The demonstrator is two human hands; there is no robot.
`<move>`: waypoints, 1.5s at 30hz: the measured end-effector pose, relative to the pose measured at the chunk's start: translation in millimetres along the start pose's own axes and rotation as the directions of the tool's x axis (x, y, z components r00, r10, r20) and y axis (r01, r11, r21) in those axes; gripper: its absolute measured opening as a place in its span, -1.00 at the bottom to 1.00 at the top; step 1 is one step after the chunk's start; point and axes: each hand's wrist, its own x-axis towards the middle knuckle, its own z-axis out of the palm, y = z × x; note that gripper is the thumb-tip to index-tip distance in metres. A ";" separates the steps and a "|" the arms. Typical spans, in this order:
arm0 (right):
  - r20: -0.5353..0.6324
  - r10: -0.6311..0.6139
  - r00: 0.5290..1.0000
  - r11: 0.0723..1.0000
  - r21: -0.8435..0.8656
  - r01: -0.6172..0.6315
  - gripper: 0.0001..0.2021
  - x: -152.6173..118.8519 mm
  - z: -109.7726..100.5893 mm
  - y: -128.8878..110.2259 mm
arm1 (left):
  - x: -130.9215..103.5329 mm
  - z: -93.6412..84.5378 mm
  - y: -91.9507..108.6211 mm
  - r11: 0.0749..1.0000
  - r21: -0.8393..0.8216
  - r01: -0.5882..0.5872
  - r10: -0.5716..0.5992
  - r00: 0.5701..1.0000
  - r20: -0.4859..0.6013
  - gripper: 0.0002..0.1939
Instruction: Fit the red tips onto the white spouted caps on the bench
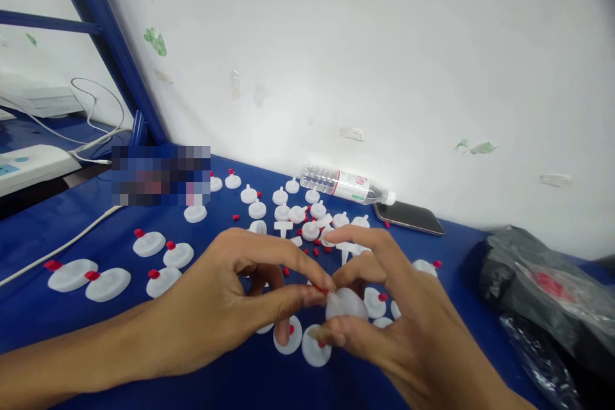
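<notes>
White cap: round, milky, slightly see-through plastic, kinda soft-looking. It's lifted off the table between the 2 hands, tilted, narrow end pointing left.
Red tip: tiny and bright, right by that narrow end. Fingers hide most of it, so can't tell how far on it sits.
Left hand: thumb and index pinched together on the red tip, at least 1 other finger hanging down below.
Right hand: thumb and a finger clamped around the white cap, index stretched out above it.
Red-topped caps: spread out on the left with decent gaps, plus a few just below and beside the hands, so not much slack there.
Bare-spout caps: bunched up behind the hands, some pretty much touching, with red bits and T-shaped white pieces mixed in. Tightest spot by far.
Blue tabletop: far edge runs along the white wall; roomiest stretch is the plain blue up front between the forearms.
Bottle: clear, lying on its side near the wall, boxing in the back. Phone lies flat just beside it.
Black bag: crumpled, limits the right side, with a strip of blue between it and the caps.
</notes>
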 end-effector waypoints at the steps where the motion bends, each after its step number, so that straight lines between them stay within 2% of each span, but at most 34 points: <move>1: -0.024 -0.035 0.999 0.999 -0.016 0.035 -0.44 -0.9 0.4 0.3 | -0.4 0.9 0.0 1.000 -0.001 0.004 -0.004 1.000 -0.012 -0.91; 4: -0.049 -0.158 0.986 0.986 -0.066 0.155 -0.40 -2.5 -0.1 0.6 | -0.9 1.5 0.1 1.000 -0.006 -0.009 0.008 0.999 -0.048 -0.95; 6: -0.001 -0.215 0.977 0.973 -0.086 0.214 -0.49 -1.6 -2.1 -0.1 | -0.8 0.6 -0.1 0.999 -0.039 -0.017 0.014 0.997 -0.077 -0.96; 9: 0.098 -0.259 0.961 0.951 -0.150 0.271 -0.66 1.8 -5.9 -1.5 | -0.2 -1.2 -0.7 0.994 -0.112 -0.007 -0.003 0.996 -0.093 -0.78; 12: 0.108 -0.284 0.953 0.934 -0.193 0.300 -0.67 4.1 -8.1 -1.0 | -0.1 -1.8 -0.6 0.991 -0.130 0.010 -0.020 0.997 -0.077 -0.69; 16: 0.053 -0.233 0.971 0.944 -0.228 0.239 -0.67 3.7 -13.0 2.1 | -0.3 -2.4 0.4 0.994 -0.106 0.001 -0.010 0.996 -0.085 -0.67; 19: -0.073 -0.181 0.981 0.937 -0.315 0.150 -0.70 4.4 -21.5 6.8 | 2.1 -6.5 -1.5 0.998 -0.041 -0.049 0.039 0.973 -0.226 -0.85; 21: -0.103 -0.148 0.984 0.913 -0.396 0.096 -0.72 5.5 -27.7 12.1 | 5.0 -10.7 -4.5 0.998 0.022 -0.066 0.069 0.944 -0.322 -0.92; 24: -0.064 -0.103 0.993 0.845 -0.532 0.053 -0.71 7.2 -33.3 22.9 | 8.7 -15.9 -8.7 0.996 0.059 -0.071 0.087 0.932 -0.353 -0.92; 28: 0.040 -0.078 0.996 0.770 -0.632 0.086 -0.71 10.0 -32.9 34.9 | 9.7 -16.5 -9.5 0.992 0.095 -0.088 0.115 0.935 -0.335 -0.89; 32: 0.211 -0.033 0.977 0.786 -0.598 0.156 -0.76 12.5 -30.4 37.1 | 8.7 -15.0 -7.5 0.987 0.130 -0.097 0.131 0.951 -0.282 -0.85; 38: 0.194 0.035 0.980 0.812 -0.577 0.085 -0.83 12.3 -27.5 39.2 | 7.4 -11.1 -4.1 0.990 0.113 -0.087 0.116 0.951 -0.286 -0.83; 42: 0.226 0.039 0.973 0.789 -0.604 0.109 -0.87 12.1 -26.7 43.3 | 6.2 -3.4 0.6 0.997 0.050 -0.057 0.071 0.933 -0.353 -0.83; 45: 0.265 0.036 0.963 0.783 -0.607 0.138 -0.85 11.1 -30.3 42.0 | 5.8 -1.0 2.5 0.997 0.044 -0.062 0.074 0.930 -0.360 -0.82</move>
